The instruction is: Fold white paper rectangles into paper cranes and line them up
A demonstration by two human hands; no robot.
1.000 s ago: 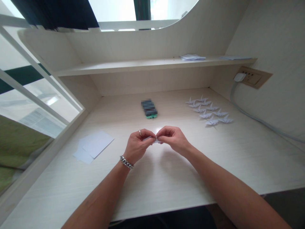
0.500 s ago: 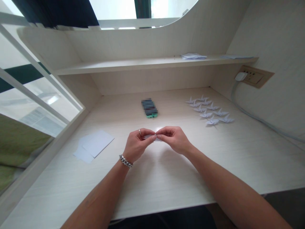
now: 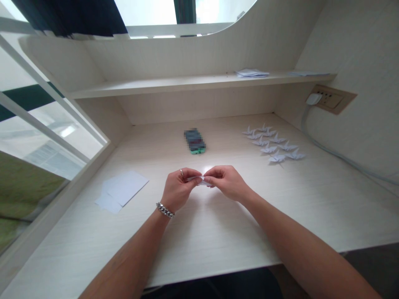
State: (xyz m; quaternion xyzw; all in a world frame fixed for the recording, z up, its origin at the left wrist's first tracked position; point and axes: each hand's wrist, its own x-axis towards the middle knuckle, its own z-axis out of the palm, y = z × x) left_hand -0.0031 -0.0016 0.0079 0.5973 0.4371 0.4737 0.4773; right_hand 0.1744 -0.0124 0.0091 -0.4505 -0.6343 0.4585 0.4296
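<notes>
A small piece of folded white paper point(image 3: 203, 181) is pinched between my two hands over the middle of the desk. My left hand point(image 3: 181, 187), with a ring and a chain bracelet, grips its left side between thumb and fingers. On the other side my right hand point(image 3: 227, 182) pinches the paper, thumb towards me. Most of the paper is hidden by the fingers, so its folded shape cannot be made out. Several folded paper cranes point(image 3: 277, 158) stand grouped on the desk to the right. Flat white paper sheets point(image 3: 127, 187) lie overlapping at the left.
A blurred-out phone-like object point(image 3: 195, 142) with a green edge lies beyond my hands. Folded papers point(image 3: 252, 73) rest on the shelf point(image 3: 174, 85). At the right wall, a white plug sits in a socket point(image 3: 335, 99), its grey cable point(image 3: 339, 157) trailing along the desk.
The fingertips have shifted slightly around the paper, and a little more of it shows between my thumbs. Both hands keep their pinch in nearly the same place.
</notes>
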